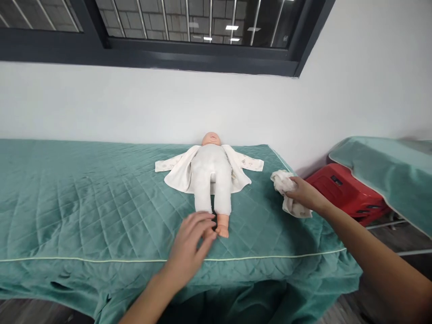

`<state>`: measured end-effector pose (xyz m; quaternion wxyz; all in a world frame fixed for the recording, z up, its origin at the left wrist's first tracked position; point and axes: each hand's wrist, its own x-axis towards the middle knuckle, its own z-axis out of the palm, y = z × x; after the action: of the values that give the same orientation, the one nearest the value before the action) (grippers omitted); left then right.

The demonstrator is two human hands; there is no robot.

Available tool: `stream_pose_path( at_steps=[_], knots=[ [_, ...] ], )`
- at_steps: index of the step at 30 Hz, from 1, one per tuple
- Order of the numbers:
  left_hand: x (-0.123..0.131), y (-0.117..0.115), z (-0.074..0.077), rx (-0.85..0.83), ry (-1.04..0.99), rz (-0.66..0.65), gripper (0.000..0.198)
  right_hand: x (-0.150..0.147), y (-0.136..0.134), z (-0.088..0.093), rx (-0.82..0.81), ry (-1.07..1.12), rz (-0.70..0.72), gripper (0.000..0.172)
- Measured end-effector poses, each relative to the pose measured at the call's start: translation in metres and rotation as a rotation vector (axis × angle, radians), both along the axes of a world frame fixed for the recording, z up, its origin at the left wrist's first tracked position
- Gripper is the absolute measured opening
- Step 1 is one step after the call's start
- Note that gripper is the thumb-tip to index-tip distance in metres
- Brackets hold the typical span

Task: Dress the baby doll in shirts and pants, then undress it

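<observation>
**A:** Where was the doll [212, 180]?

**B:** At the middle of the frame, on its back on the quilt [84, 202], head toward the wall [101, 103], with an open jacket [177, 173] spread under it.

**A:** And the hands?

**B:** The left hand [191, 245], at lower centre, had its fingers loosely spread over one of the doll's feet. It was touching the foot, but not clearly gripping it. The right hand [303, 193], at mid right, was curled onto a crumpled cloth [286, 191].

**A:** What could have gone wrong?

**B:** I'd say the cloth was the weak point. It lay close to the quilt's right edge, so a careless tug might have sent it to the floor. A pull on the foot might also have dragged the doll off its jacket and bunched the sleeves.

**A:** What about the surface?

**B:** It was a teal quilted cover, soft and a little wrinkled, draped over the near edge, so things could slide with it.

**A:** And the room?

**B:** There was a dark-framed window [202, 27] along the top. A red stool [347, 191] stood at the right, beside a second teal-covered bed [388, 166].
</observation>
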<state>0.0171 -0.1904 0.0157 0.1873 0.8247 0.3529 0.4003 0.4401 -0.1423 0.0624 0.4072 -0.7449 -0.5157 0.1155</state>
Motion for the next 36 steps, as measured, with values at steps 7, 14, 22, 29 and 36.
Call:
stream_pose_path(
  at_steps=[7,14,22,29,36],
  knots=[
    [0.015,0.0,-0.011,0.327,0.404,-0.02,0.036,-0.067,-0.011,0.016,-0.213,-0.646,0.489,0.053],
    [0.013,0.025,-0.008,0.468,0.468,-0.088,0.03,-0.076,-0.011,0.008,-0.126,-0.228,0.531,0.041],
    [0.016,0.049,-0.005,0.516,0.464,-0.105,0.03,-0.054,0.002,-0.003,-0.358,-0.162,0.067,0.038],
    [0.023,0.057,-0.004,0.466,0.416,-0.116,0.022,-0.06,0.009,-0.01,-0.503,-0.43,0.081,0.04],
    [0.009,0.052,-0.009,0.426,0.2,-0.187,0.021,-0.068,0.01,-0.004,-0.595,-0.596,0.038,0.048]
  ],
)
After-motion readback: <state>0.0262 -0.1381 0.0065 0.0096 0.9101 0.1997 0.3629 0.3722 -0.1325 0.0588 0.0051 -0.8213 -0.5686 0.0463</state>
